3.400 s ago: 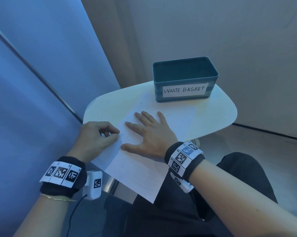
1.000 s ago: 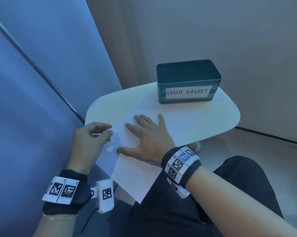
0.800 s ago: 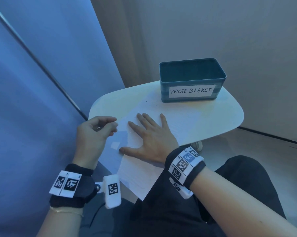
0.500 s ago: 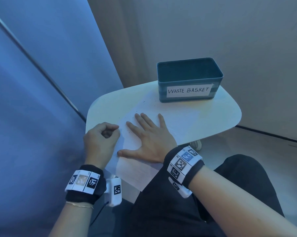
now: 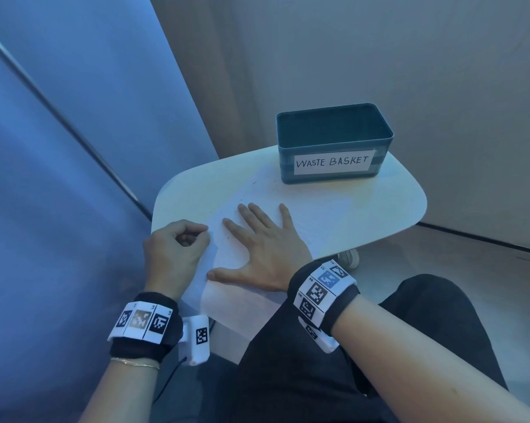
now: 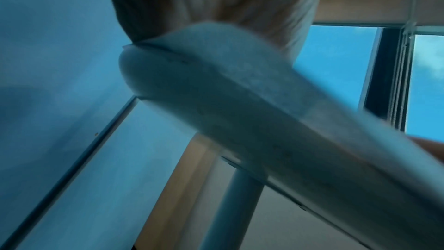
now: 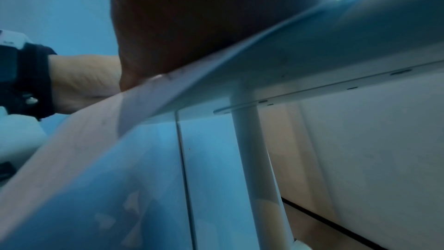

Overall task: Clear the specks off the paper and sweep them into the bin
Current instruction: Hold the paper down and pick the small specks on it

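A white paper sheet [image 5: 242, 303] lies on the small white table [image 5: 364, 206], its near corner hanging over the edge. Tiny dark specks [image 5: 228, 212] dot the sheet and the table beyond it, up toward the bin. The teal bin [image 5: 379, 167], labelled WASTE BASKET, stands at the table's far right. My right hand [image 5: 266, 248] presses flat on the paper with its fingers spread. My left hand [image 5: 178, 248] is curled at the sheet's left edge and seems to pinch it between thumb and forefinger. The wrist views show only palms, the paper's underside [image 7: 84, 130] and the table edge [image 6: 240, 102].
My lap in black trousers [image 5: 318, 361] sits right against the table's near edge. A blue wall panel [image 5: 74, 148] rises close on the left, a grey wall behind the bin. The table stands on a single pole [image 7: 252, 149].
My left hand had raised the paper's left edge about a second ago; the edge is now back down on the table and the hand has curled tighter. My right hand stayed flat.
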